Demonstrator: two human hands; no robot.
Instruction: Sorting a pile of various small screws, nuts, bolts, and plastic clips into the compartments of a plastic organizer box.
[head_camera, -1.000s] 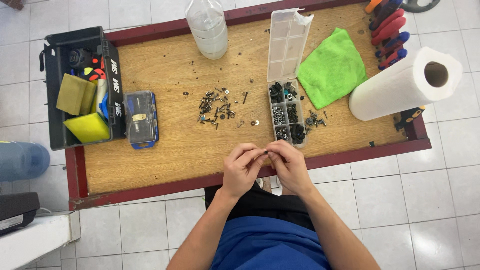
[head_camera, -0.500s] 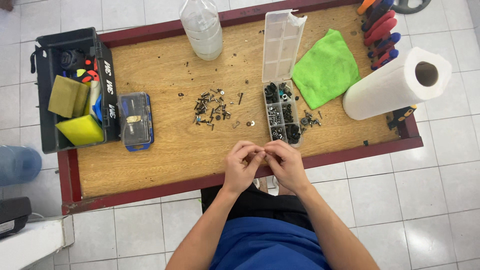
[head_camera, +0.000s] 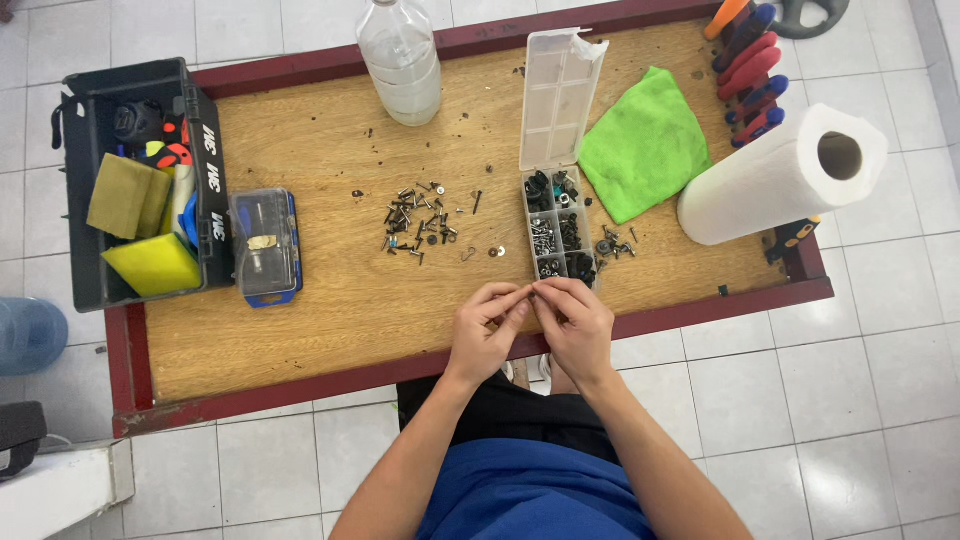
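Small screw part, too tiny to make out, pinched between both hands' fingers (head_camera: 527, 296), unmoved since earlier, at six o'clock of the organizer box (head_camera: 557, 238).

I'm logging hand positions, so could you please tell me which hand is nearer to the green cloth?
The right hand. It sits below and slightly left of the green cloth, near the parts organizer. The left hand is farther left, touching the right hand's fingertips.

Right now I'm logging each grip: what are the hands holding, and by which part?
The left hand and right hand meet fingertip to fingertip over the table's near edge, pinching something too small to identify; which part cannot be told.
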